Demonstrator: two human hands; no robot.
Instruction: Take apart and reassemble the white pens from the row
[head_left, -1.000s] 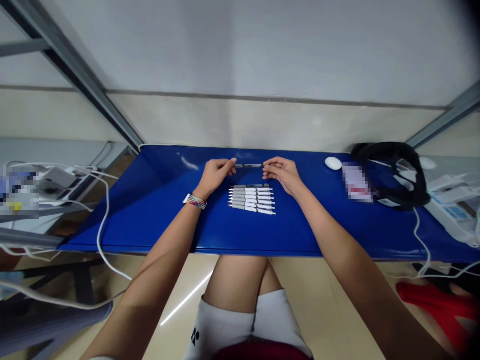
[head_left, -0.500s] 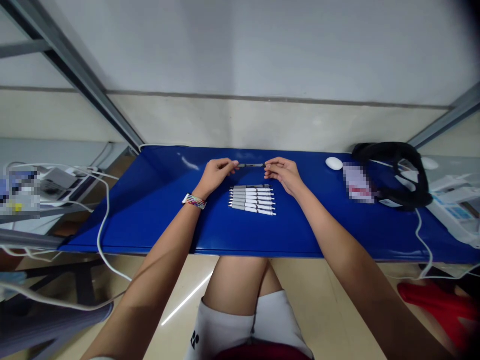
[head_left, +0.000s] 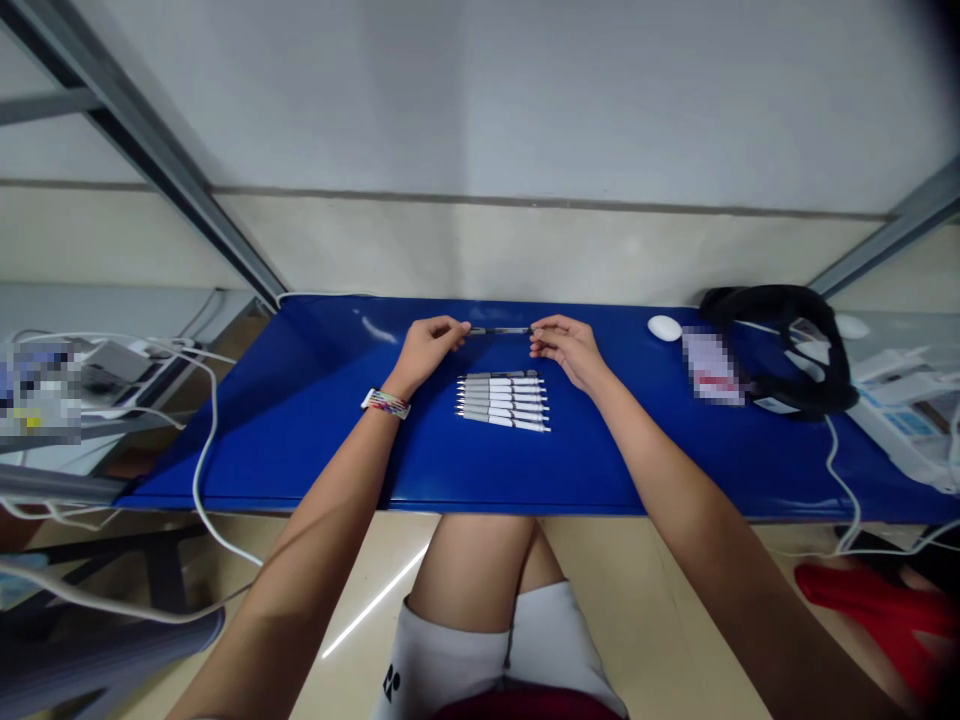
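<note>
My left hand point(head_left: 433, 345) pinches the left end of a slim pen point(head_left: 501, 331), with thumb and fingertips pressed together. The other end is between the thumb and fingers of my right hand point(head_left: 566, 345). The pen lies level across the gap, dark toward the left and clear or pale toward the right; both its ends are hidden by fingers. Just below it on the blue table point(head_left: 510, 475), a row of several pens point(head_left: 502, 402) lies side by side, tips to the left. Most are white with grey grips, and the top one point(head_left: 499, 377) looks darker.
Right of my hands lie a white computer mouse point(head_left: 664, 328), a blurred-out pale item point(head_left: 712, 368) and a black headset-like strap point(head_left: 814, 345). White cables point(head_left: 206, 440) hang over the table's left side. A wall point(head_left: 525, 250) rises behind.
My left hand has shifted slightly to the left, and a longer stretch of the pen shows between my hands. My right hand stays almost where it was.
</note>
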